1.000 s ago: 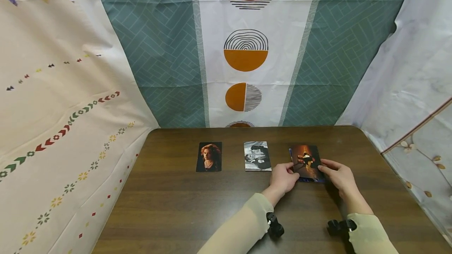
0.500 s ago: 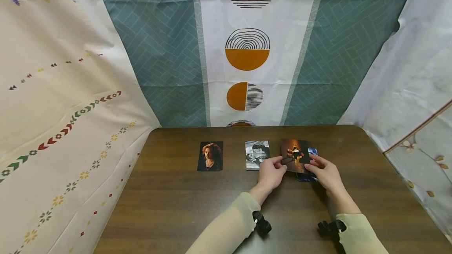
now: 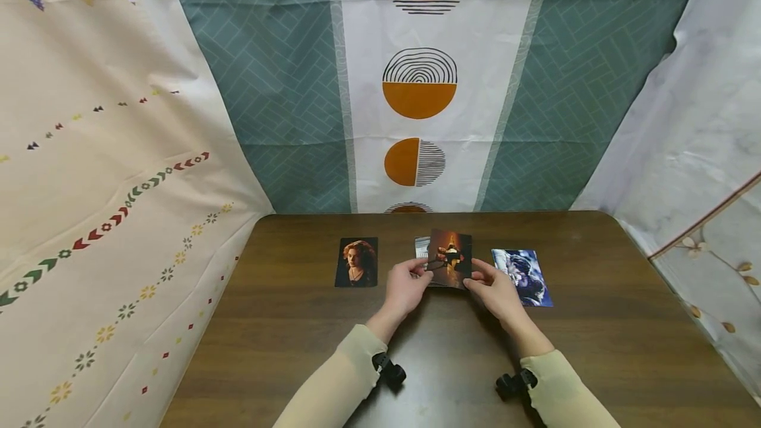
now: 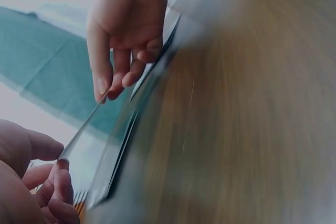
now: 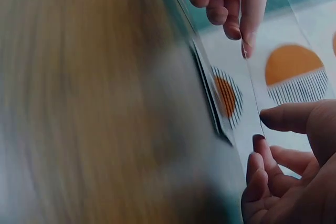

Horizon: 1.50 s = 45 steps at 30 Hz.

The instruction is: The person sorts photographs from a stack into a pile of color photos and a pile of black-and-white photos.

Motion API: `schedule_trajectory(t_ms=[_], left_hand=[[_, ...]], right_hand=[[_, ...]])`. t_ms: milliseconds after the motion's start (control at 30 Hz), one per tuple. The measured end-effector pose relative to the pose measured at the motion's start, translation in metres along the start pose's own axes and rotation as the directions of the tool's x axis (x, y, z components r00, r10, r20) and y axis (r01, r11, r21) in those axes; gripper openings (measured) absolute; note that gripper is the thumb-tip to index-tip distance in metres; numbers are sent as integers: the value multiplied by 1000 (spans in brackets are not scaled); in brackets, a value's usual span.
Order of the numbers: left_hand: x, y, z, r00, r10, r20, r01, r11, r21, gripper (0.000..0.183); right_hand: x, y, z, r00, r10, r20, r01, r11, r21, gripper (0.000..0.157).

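Observation:
A photo card [image 3: 450, 256] with a dark orange picture is raised off the table between both hands. My left hand [image 3: 404, 289] pinches its left edge, and my right hand [image 3: 496, 292] pinches its right edge. From the left wrist the same card [image 4: 84, 127] looks edge-on, held by thumb and fingertips at each side. Behind it, mostly covered in the head view, is a black-and-white photo card [image 3: 421, 246]. Right of the hands lies a blue-and-white photo card [image 3: 522, 276] showing an astronaut-like figure.
A dark portrait card [image 3: 357, 263] lies on the wooden table [image 3: 285, 335] to the left. Beyond the table's back edge hangs a green-and-white patterned cloth [image 3: 416, 177]. Pale cloths hang at the left [image 3: 119, 150] and right [image 3: 701, 150].
Both hands have lifted the orange photo card from above the blue one and carried it left, in front of the black-and-white card. The blue card is now uncovered.

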<state>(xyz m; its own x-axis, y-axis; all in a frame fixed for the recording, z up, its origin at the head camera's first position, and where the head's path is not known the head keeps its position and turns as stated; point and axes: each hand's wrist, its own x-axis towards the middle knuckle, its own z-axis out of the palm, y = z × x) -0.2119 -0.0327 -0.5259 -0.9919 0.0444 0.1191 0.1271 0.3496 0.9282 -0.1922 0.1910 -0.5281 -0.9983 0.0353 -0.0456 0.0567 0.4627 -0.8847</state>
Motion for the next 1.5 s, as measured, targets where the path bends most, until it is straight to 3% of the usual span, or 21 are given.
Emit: schedule_trajectory(t_ms=[400,600,867,1200,1500], left_hand=[[-8,-27,-68,999,17,-29,-14,997,81,33],[-10,-40,-98,997,15,-82,-7,995,101,32],[-17,-51,-135,987,-35,-156,45,997,62,32],[-20,-60,-162,981,-86,-172,106,988,111,38],[-23,-65,-171,983,-127,-133,150,972,181,48]], right_hand=[[1,-31,65,998,-68,-8,69,995,74,60],[6,-50,93,994,-111,16,110,992,61,60],[14,-74,131,986,-150,72,147,988,48,65],[19,-90,164,975,-192,115,194,981,-3,80],[21,-93,180,974,-188,124,199,976,-84,82]])
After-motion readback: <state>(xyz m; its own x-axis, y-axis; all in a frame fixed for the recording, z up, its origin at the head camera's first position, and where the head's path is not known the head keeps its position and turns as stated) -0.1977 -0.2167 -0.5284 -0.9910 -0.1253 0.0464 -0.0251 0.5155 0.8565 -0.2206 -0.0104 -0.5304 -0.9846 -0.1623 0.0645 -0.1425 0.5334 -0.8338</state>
